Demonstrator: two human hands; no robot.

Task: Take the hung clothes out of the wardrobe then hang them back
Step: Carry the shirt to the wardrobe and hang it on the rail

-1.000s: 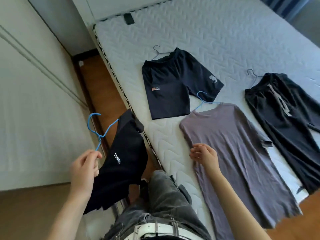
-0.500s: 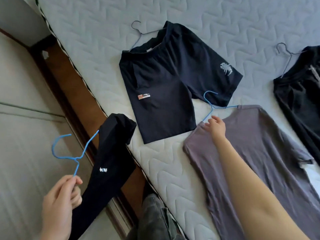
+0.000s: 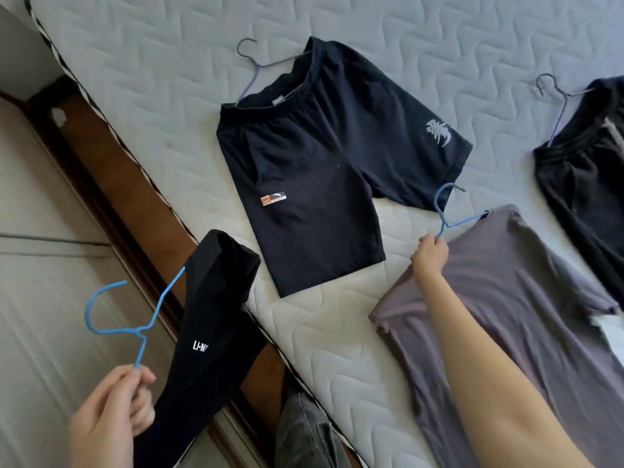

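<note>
The left grip (image 3: 111,417), a bare hand low at the left, pinches the straight stem of a blue hanger (image 3: 141,319) between thumb and fingertips. The hook curls up and to the left above that grip, and one arm of the hanger slants up to the right into a black garment (image 3: 206,332). The garment hangs off the hanger just to the right of the grip, clear of the bed, over the strip of wooden floor (image 3: 111,157) beside it. White letters show partway down the cloth.

The right grip (image 3: 430,256) reaches out over the bed (image 3: 152,79), its fingers curled round the neck of a second blue hanger (image 3: 445,214) at the point where it enters the collar of a grey shirt (image 3: 506,298). The hook stands up beyond the knuckles, and its tip lies against the hem of a pair of navy shorts (image 3: 320,170). The shirt spreads flat on the bed, running from the grip down towards the lower right, under the forearm. Its near shoulder is bunched in folds just beneath the wrist.

The navy shorts lie flat between the two grips, further up the bed, with a grey wire hanger (image 3: 256,62) sticking out of the waistband. Dark trousers (image 3: 587,184) lie at the right edge on another grey hanger (image 3: 557,96), well apart from the right grip. Pale panelled doors (image 3: 40,265) fill the left side, and a knee in grey jeans (image 3: 304,430) shows at the bottom.
</note>
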